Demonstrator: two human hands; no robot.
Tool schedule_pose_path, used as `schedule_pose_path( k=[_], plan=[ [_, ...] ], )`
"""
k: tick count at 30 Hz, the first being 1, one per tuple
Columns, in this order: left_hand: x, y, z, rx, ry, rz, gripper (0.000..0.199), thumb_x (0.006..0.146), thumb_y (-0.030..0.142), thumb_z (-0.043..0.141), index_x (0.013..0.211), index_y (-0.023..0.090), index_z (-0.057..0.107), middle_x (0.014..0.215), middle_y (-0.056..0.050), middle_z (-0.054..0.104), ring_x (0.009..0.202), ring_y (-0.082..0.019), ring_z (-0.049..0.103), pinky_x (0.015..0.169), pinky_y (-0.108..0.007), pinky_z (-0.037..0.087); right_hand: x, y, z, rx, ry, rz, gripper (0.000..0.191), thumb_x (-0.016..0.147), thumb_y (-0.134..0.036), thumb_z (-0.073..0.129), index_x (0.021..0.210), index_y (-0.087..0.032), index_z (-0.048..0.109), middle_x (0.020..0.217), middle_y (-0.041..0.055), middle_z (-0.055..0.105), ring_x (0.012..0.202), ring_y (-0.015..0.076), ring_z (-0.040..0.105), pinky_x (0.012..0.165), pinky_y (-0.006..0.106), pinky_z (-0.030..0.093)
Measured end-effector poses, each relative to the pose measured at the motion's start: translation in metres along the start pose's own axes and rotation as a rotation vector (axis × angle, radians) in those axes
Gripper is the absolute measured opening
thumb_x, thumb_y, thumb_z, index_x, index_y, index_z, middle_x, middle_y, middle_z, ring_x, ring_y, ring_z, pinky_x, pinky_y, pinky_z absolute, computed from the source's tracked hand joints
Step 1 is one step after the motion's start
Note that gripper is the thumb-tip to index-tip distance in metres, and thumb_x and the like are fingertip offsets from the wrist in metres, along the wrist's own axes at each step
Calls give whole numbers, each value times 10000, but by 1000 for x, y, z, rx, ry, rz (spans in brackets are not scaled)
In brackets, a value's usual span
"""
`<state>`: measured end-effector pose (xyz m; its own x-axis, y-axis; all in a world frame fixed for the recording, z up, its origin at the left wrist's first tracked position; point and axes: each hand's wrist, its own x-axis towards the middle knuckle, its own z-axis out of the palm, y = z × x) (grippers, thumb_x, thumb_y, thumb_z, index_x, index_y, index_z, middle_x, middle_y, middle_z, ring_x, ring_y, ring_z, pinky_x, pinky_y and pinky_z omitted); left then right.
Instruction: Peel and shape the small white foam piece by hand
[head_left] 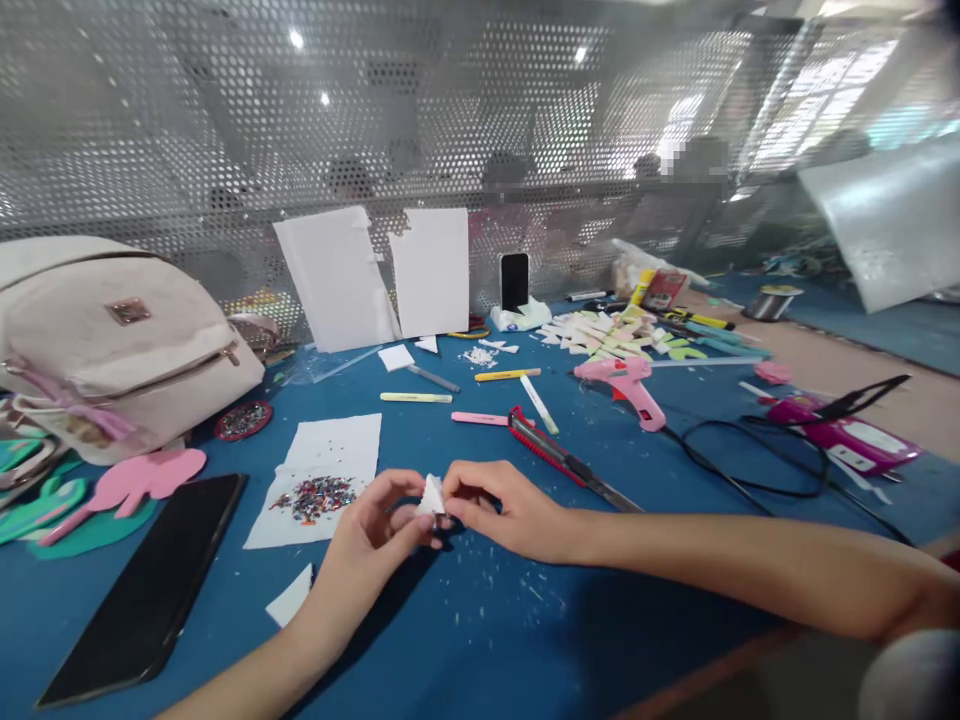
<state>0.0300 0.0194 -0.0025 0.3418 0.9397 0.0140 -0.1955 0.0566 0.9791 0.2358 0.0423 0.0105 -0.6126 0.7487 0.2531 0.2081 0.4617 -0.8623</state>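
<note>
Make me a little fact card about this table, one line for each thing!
Table: blue
Left hand: pinching a small white piece
Right hand: at the same piece, grip unclear
White sheet: under colourful bits
Cutter: red and black, beyond the right hand
Glue gun: pink, lying down

The left hand and right hand are bare, with slim fingers. Bare forearms taper toward narrow wrists.
</note>
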Motion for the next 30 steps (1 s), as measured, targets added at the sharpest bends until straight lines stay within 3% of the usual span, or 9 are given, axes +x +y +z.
schedule_pose_path(
  k=[5,10,14,22,30],
  plan=[
    [-4,-4,-1,204,-41,13,225,833,250,750,1036,220,659,995,-21,660,831,-150,640,782,-267,543,0,2,1,-100,8,-63,142,968,-281,550,884,-179,600,712,-40,523,590,83,426,567,202,319],
    [-6,-4,1,331,-38,85,173,868,288,710,1037,252,704,1134,-46,642,1037,-216,620,834,-289,549,-2,2,4,-187,21,-189,106,953,-230,578,894,-162,633,757,-28,557,592,71,430,597,194,336],
    [-7,-3,1,393,-30,146,134,878,308,700,998,257,727,1133,-52,616,1058,-221,597,818,-278,553,-4,2,6,-213,12,-291,98,955,-187,571,891,-165,642,795,-17,573,635,75,469,629,189,354],
    [-6,0,-1,297,9,88,190,854,309,726,1025,239,682,989,-18,648,941,-189,630,857,-290,536,-5,2,5,-188,33,-223,151,985,-248,552,902,-163,644,793,-15,580,609,74,441,604,200,342],
    [-5,2,-2,189,-24,65,230,811,272,785,992,239,647,1012,0,678,938,-153,642,839,-240,517,-4,2,3,-83,35,-184,161,971,-252,572,859,-150,626,752,-23,552,608,72,427,579,198,340]
  ],
)
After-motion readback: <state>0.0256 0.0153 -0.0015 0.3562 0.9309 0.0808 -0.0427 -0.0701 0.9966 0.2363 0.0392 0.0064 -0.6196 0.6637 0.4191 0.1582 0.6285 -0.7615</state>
